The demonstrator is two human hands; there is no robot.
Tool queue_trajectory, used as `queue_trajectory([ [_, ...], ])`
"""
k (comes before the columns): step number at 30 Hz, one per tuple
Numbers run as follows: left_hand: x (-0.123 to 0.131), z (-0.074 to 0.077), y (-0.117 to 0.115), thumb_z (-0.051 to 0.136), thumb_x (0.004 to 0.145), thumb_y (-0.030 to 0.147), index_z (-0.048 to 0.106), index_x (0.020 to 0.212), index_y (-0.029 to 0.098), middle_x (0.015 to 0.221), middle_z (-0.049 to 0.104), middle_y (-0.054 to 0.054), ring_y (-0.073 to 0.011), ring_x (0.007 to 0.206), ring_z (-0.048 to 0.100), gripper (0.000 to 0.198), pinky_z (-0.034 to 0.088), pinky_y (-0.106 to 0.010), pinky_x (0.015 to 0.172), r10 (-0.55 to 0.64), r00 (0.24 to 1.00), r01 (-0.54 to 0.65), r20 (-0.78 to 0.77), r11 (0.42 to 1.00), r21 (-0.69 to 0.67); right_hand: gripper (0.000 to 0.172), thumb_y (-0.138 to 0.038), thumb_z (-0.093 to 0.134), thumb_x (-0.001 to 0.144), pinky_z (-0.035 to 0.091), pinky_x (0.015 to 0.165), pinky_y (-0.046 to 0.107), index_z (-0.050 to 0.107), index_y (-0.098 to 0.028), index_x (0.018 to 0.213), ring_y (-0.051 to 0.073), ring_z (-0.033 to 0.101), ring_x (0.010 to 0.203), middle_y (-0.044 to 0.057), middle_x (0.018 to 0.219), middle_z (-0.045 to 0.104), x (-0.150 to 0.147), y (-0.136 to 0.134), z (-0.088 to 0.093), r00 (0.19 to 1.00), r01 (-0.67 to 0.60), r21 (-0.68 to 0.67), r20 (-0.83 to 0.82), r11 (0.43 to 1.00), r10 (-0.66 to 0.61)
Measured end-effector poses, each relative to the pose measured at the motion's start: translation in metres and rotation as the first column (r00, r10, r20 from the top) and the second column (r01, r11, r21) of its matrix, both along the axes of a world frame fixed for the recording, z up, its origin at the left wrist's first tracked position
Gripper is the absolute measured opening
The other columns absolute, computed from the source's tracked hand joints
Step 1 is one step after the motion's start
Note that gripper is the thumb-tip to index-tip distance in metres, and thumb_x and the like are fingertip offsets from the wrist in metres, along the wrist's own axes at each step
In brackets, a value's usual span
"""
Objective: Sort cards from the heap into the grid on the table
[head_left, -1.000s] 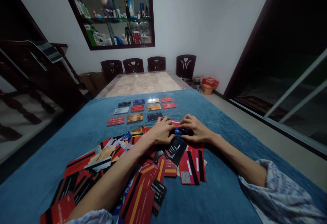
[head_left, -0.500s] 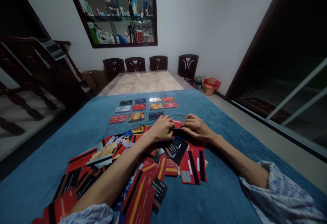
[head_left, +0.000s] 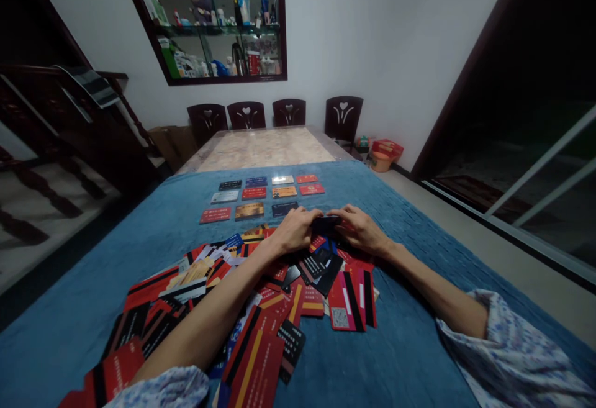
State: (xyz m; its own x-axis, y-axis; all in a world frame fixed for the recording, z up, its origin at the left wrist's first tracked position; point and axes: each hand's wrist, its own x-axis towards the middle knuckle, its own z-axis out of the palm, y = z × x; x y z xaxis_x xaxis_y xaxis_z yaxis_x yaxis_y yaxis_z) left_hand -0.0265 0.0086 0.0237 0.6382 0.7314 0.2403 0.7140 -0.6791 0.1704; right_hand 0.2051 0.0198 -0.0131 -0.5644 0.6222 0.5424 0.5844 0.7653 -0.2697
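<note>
My left hand point(head_left: 294, 229) and my right hand point(head_left: 358, 229) meet just beyond a loose pile of bank-style cards point(head_left: 251, 358). Between them a dark card point(head_left: 325, 226) is tilted up, its ends pinched by the fingers of both hands. Whether more cards lie behind it is hidden. Under my wrists the pile holds red, black, blue and white cards, many overlapping, such as a black card point(head_left: 326, 274) and a red card with a square code point(head_left: 344, 302). Beyond my left hand lie rows of cards, the nearest with a red card point(head_left: 215, 215), a gold card point(head_left: 249, 211) and a dark blue card point(head_left: 284, 208).
A blue cloth point(head_left: 395, 346) covers the near part of the table, with bare marble-like tabletop point(head_left: 265, 147) behind. Several dark chairs point(head_left: 246, 116) stand at the far end. An orange bucket point(head_left: 382, 159) sits on the floor at the right.
The dark card between my hands has tipped up, so more of its face shows. Both hands have shifted slightly upward; the rows and the pile lie as before.
</note>
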Motion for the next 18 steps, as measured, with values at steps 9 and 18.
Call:
queue_trajectory([
  [9,-0.001,0.0013,-0.0022,0.048,0.078,0.008,0.045,0.133,0.017,0.097,0.067,-0.008,-0.024,0.09,0.062,0.056,0.046,-0.035,0.084,0.073,0.997,-0.073,0.021,0.997,0.003,0.036,-0.025,0.052,0.093,0.048,0.077,0.036,0.06,-0.024,0.128,0.022,0.055,0.083,0.009,0.094,0.06,0.0012,0.0019,-0.0027,0.999,0.042,0.013,0.022,0.999,-0.042],
  [18,-0.0011,0.0013,-0.0036,0.048,0.079,0.009,0.049,0.125,0.02,0.092,0.066,-0.007,-0.0236,0.089,0.062,0.048,0.047,-0.034,0.081,0.112,0.994,-0.112,0.004,0.994,0.01,0.042,-0.018,0.054,0.088,0.045,0.079,0.04,0.058,-0.024,0.129,0.024,0.056,0.088,0.01,0.098,0.066,0.0016,0.0027,0.0008,0.998,0.041,0.037,0.05,0.998,-0.043],
])
